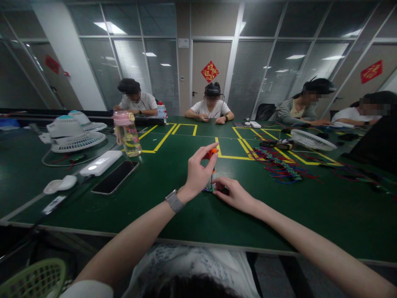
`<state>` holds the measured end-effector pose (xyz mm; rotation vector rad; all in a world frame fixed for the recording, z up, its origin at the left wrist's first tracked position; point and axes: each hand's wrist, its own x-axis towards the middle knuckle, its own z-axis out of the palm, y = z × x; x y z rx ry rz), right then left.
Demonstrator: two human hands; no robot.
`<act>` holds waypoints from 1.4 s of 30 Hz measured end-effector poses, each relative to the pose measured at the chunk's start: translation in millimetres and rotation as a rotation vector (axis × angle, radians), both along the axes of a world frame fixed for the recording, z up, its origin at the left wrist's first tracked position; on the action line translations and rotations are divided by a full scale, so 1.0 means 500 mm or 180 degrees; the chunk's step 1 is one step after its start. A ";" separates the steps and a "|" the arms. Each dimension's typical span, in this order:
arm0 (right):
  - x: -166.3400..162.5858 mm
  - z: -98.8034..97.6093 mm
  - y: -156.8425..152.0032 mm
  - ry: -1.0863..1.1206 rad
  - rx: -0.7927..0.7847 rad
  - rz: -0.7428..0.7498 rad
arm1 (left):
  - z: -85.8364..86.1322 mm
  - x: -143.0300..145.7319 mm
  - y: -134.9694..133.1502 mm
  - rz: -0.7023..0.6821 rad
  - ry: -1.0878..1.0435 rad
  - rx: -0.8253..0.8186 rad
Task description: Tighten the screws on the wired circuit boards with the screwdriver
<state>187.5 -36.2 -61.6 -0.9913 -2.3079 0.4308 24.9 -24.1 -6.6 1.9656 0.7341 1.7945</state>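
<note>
My left hand (201,167), with a grey watch at the wrist, is closed around the orange handle of a screwdriver (213,152). The tool stands upright, and its dark shaft runs down to a small green circuit board (208,189) lying on the table. Low beside the board is my right hand (233,193), its thumb and fingers curled together at the board's right edge. The pinched fingers partly hide what they hold. Part of the board is covered by my left wrist and hand.
Several wired circuit boards (281,163) lie in a row to the right. On the left are a phone (115,178), a white power bank (101,162), a pink-lidded bottle (127,136) and white fans (77,138). Yellow tape (237,157) marks the green table. Several people sit opposite.
</note>
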 end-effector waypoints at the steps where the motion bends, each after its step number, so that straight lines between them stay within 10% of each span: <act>1: 0.000 0.000 0.000 -0.0008 0.0018 0.0009 | 0.002 -0.001 -0.001 0.0134 0.0054 0.0085; 10: 0.002 0.003 -0.001 -0.0110 0.0066 0.0090 | -0.001 0.002 -0.003 -0.0332 -0.0092 -0.0187; 18: 0.001 0.000 0.002 -0.0056 0.0104 0.0071 | 0.005 -0.001 -0.006 0.0335 0.0107 0.0177; 25: 0.002 0.000 0.001 -0.0027 0.0067 0.0106 | -0.005 0.002 -0.002 -0.0363 -0.0138 -0.0194; 34: 0.003 -0.003 -0.006 0.0226 -0.0024 0.0027 | 0.003 -0.003 -0.007 0.0508 0.0130 0.0266; 42: 0.003 -0.004 -0.007 0.0187 -0.0016 0.0010 | -0.008 0.001 0.003 -0.0179 -0.0079 -0.0120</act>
